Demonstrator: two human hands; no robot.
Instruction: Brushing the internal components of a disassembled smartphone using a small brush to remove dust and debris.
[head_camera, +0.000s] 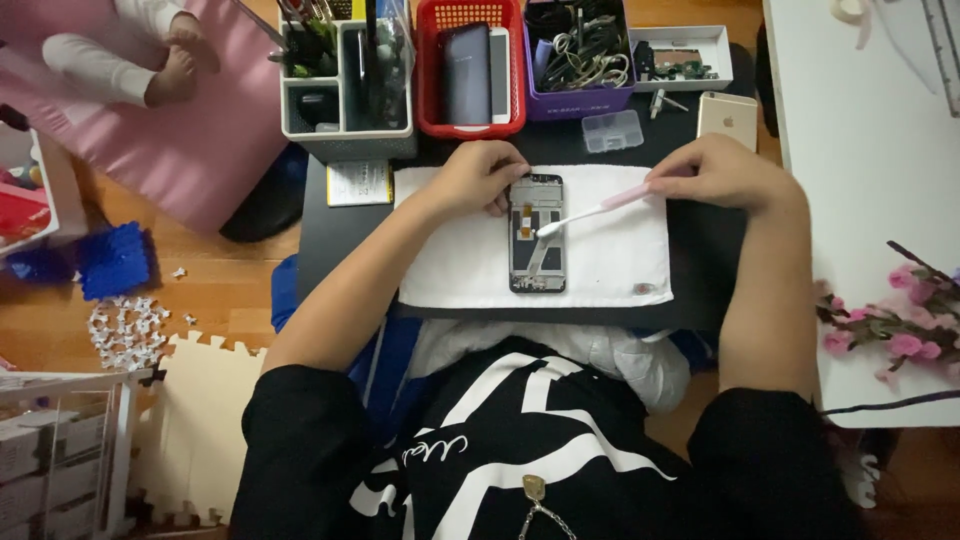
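Fingers of your left hand (478, 178) were curled narrow on the top end of the opened phone (537, 233), pinning it flat so it would not slide. It lay lengthwise in the middle of the white towel (610, 262), which cushioned it on the black mat (340, 240). Your right hand (715, 172) pinched the pink handle of a brush (590, 212), held low and slanted so its white tip touched the phone's exposed inside near the upper half. Along the mat's far edge stood a grey organiser (345, 110), a red basket (470, 68) and a purple box of cables (580, 60). A small clear case (612, 130) and a gold phone (727, 115) lay near your right hand, crowding that far right corner.
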